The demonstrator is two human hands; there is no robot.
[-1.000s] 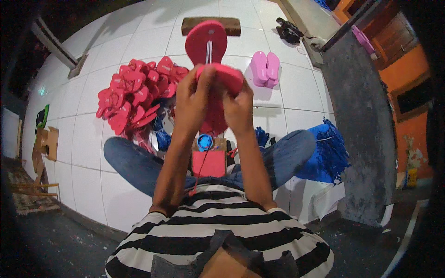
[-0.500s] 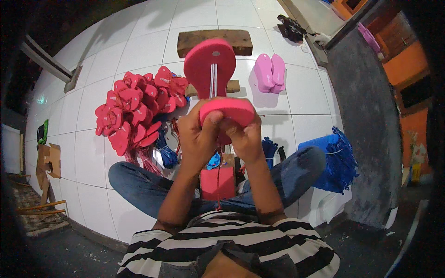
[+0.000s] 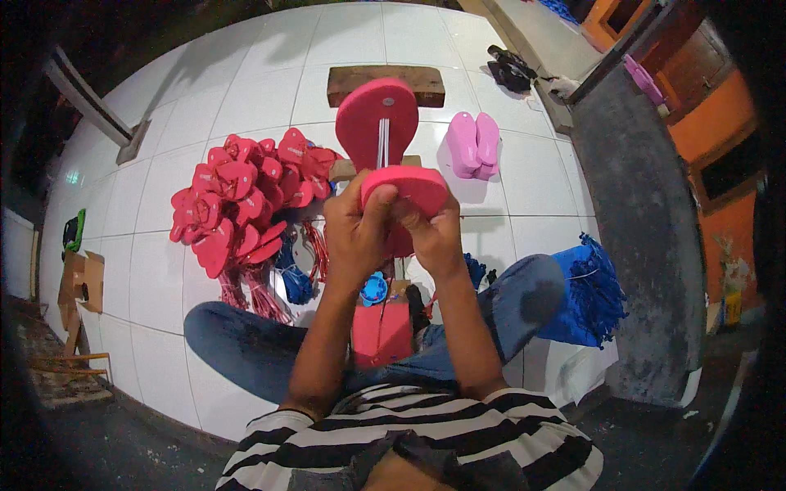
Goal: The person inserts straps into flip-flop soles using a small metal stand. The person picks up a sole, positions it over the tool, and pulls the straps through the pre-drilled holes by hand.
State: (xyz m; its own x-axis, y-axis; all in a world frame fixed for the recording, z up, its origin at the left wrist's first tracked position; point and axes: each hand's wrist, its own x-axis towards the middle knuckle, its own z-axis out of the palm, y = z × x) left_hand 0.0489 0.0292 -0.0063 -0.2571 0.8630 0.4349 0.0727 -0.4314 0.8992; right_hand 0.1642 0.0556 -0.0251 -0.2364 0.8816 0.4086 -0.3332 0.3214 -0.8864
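Both hands grip a pink-red flip-flop sole in front of me. Its wide far end carries a small pale round spot, and white strands run along its middle. At the near side a thick, rounded pink end faces up, seemingly bent over. My left hand is closed round its left side with the thumb pressed on the edge. On the other side my right hand is closed likewise, its thumb near the left one. Fingers underneath are hidden. Below the hands, a reddish cord hangs over a pink-red block between my legs.
A heap of red flip-flops lies at left, beside blue strap bundles. Wooden blocks lie ahead. A pink pair of sandals stands right of them. A blue bundle lies by my right knee. A blue round piece is near my lap.
The view has shifted slightly, so the floor items sit a little lower in it. My hands keep their hold on the flip-flop sole, with the bent end tilted slightly differently.
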